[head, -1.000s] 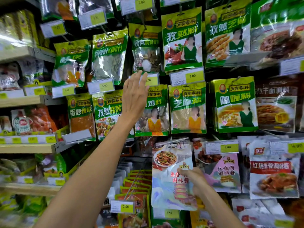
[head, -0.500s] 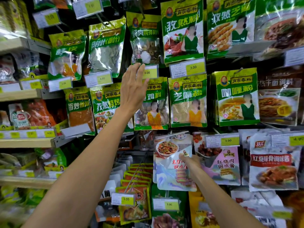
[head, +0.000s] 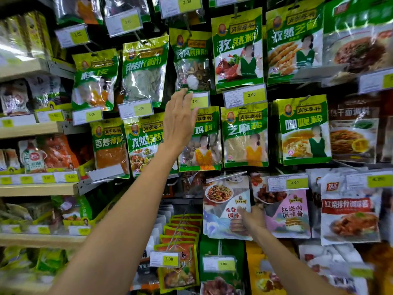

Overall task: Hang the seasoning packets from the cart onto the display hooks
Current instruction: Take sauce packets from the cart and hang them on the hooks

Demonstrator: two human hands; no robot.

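At the seasoning wall, past the wooden shelves (head: 32, 128) on my left, my left hand (head: 179, 122) is raised flat, fingers straight and together and holding nothing. The fingertips are at the left edge of a yellow price tag (head: 198, 100) above a row of green packets (head: 204, 145); whether they press the tag or only brush it I cannot tell. Lower and to the right, the seasoning packet (head: 225, 209), pale with a noodle dish printed on it, sits upright with its top edge just under a display hook (head: 228, 176). My right hand (head: 253, 218) pinches it by the right edge, thumb on the front, the other fingers hidden behind. The cart is out of view. To do this well, I judge I should hold the packet square and find its hang hole, which is too small to make out here. Then I should line the hole up with the hook's tip and slide the packet straight back rather than let it tilt. The risk is nudging the pink packet (head: 291, 213) just beside it on the right
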